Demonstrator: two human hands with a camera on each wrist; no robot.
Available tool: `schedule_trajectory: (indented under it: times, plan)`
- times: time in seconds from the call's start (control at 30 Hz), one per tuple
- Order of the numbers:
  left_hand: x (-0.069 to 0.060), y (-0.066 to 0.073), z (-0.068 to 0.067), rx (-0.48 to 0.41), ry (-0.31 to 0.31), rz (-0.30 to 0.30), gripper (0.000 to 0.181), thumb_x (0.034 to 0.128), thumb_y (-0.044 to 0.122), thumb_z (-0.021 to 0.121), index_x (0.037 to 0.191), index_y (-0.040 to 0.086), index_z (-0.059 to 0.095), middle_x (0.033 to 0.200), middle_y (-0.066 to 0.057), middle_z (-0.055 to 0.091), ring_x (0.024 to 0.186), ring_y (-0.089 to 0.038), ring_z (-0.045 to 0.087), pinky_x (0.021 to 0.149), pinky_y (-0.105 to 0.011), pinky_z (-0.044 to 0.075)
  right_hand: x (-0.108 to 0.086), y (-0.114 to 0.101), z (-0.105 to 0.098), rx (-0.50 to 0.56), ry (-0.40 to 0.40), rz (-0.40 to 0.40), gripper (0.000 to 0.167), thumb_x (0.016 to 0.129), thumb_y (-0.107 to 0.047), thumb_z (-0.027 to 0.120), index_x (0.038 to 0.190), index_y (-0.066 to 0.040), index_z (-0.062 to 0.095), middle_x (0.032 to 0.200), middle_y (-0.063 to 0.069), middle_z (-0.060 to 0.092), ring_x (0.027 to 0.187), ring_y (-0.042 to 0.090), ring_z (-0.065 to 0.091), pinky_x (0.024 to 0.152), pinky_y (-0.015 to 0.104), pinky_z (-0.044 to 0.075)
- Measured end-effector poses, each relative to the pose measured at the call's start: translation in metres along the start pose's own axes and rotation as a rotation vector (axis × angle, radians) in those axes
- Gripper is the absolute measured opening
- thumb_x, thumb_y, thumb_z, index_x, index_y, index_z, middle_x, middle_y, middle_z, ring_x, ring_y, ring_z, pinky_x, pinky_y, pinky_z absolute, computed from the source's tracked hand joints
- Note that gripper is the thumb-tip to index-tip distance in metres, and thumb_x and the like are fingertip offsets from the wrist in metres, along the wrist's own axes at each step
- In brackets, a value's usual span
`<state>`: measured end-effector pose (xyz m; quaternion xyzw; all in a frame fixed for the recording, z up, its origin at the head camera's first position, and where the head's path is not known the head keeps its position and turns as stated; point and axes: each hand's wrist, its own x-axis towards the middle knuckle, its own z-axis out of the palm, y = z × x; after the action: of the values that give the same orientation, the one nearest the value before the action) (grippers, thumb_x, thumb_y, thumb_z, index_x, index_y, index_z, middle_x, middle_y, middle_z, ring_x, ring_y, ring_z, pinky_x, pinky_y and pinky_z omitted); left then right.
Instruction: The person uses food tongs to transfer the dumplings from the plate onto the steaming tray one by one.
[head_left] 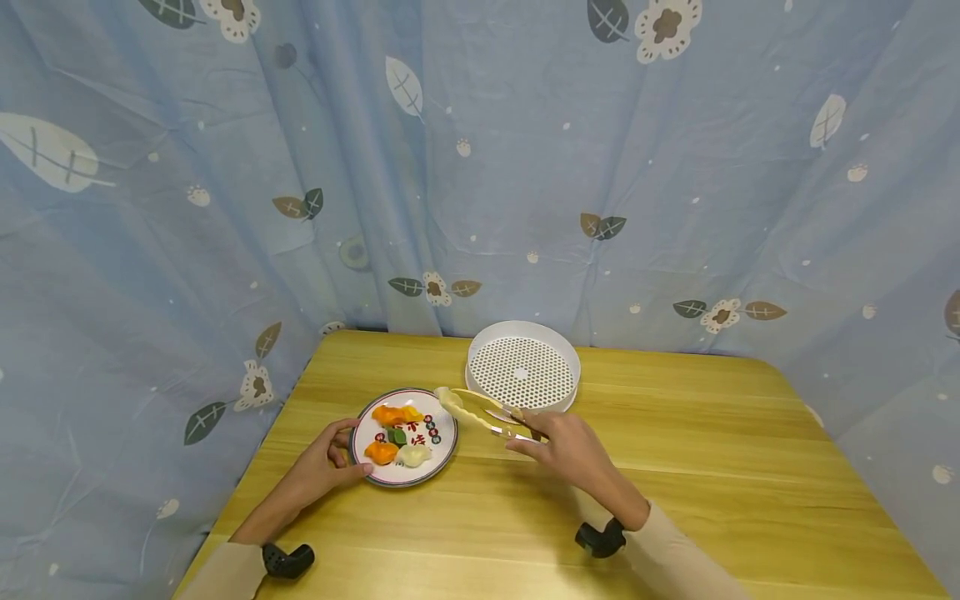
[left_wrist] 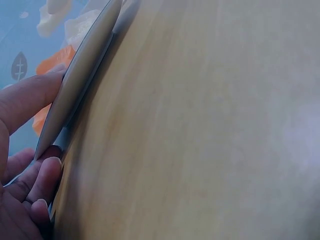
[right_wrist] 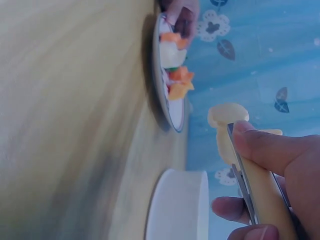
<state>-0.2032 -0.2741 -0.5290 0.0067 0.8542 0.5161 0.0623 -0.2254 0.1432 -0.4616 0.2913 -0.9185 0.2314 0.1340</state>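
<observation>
My left hand [head_left: 324,461] grips the near-left rim of a round white plate [head_left: 442,454], thumb on top and fingers at the edge beneath, as the left wrist view shows. On the plate lie orange dumpling-shaped pieces [head_left: 382,452], a white dumpling-shaped piece [head_left: 413,455] and a small green piece [head_left: 397,436]. In my right hand [head_left: 568,447] is a pair of tongs [right_wrist: 265,195] with metal-edged handles and cream-coloured ends. These ends hover above the plate's right rim. Whether a pale piece sits between them I cannot tell.
Behind the tongs, a round white steamer tray [head_left: 525,371] with a perforated base stands on the wooden table [head_left: 675,433]. A blue patterned curtain [head_left: 517,167] hangs along the table's back and sides.
</observation>
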Motion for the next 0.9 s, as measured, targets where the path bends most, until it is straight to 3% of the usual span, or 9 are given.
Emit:
schedule_trajectory:
  times: [0.1, 0.23, 0.43, 0.5, 0.9]
  plan:
    - [0.000, 0.000, 0.000, 0.013, 0.006, -0.009, 0.086, 0.0819, 0.032, 0.089, 0.151, 0.014, 0.041, 0.122, -0.013, 0.053, 0.086, -0.024, 0.049, 0.071, -0.029, 0.045, 0.000, 0.005, -0.006, 0.013, -0.001, 0.031, 0.040, 0.087, -0.048, 0.079, 0.111, -0.016, 0.078, 0.065, -0.018, 0.044, 0.058, 0.002, 0.038, 0.053, 0.024, 0.036]
    - [-0.001, 0.000, 0.001, 0.032, 0.016, -0.015, 0.087, 0.0811, 0.034, 0.090, 0.151, 0.014, 0.042, 0.120, -0.012, 0.052, 0.086, -0.024, 0.049, 0.071, -0.029, 0.044, 0.001, 0.013, -0.013, 0.014, 0.014, 0.062, 0.059, 0.087, -0.049, 0.079, 0.129, -0.008, 0.072, 0.065, -0.016, 0.048, 0.058, 0.002, 0.034, 0.054, 0.023, 0.034]
    - [-0.001, 0.001, 0.000, 0.026, 0.017, -0.003, 0.086, 0.0812, 0.032, 0.090, 0.150, 0.013, 0.042, 0.122, -0.013, 0.054, 0.085, -0.024, 0.050, 0.071, -0.029, 0.044, 0.004, 0.027, -0.022, 0.013, 0.046, 0.082, 0.058, 0.088, -0.046, 0.079, 0.127, -0.004, 0.073, 0.064, -0.010, 0.048, 0.056, 0.003, 0.023, 0.052, 0.024, 0.026]
    - [-0.001, 0.002, 0.000, 0.027, 0.018, -0.006, 0.086, 0.0810, 0.032, 0.090, 0.151, 0.013, 0.042, 0.122, -0.013, 0.054, 0.085, -0.024, 0.050, 0.071, -0.029, 0.044, 0.006, 0.032, -0.024, 0.004, 0.050, 0.094, 0.059, 0.088, -0.046, 0.079, 0.129, -0.005, 0.070, 0.062, -0.011, 0.041, 0.056, 0.004, 0.025, 0.053, 0.024, 0.027]
    - [0.000, 0.002, 0.001, 0.031, 0.016, -0.007, 0.086, 0.0816, 0.032, 0.090, 0.151, 0.014, 0.042, 0.121, -0.013, 0.053, 0.086, -0.024, 0.049, 0.071, -0.030, 0.043, 0.013, 0.066, -0.025, -0.026, 0.085, 0.174, 0.057, 0.088, -0.044, 0.080, 0.127, -0.003, 0.071, 0.058, -0.007, 0.042, 0.053, 0.010, 0.033, 0.051, 0.029, 0.032]
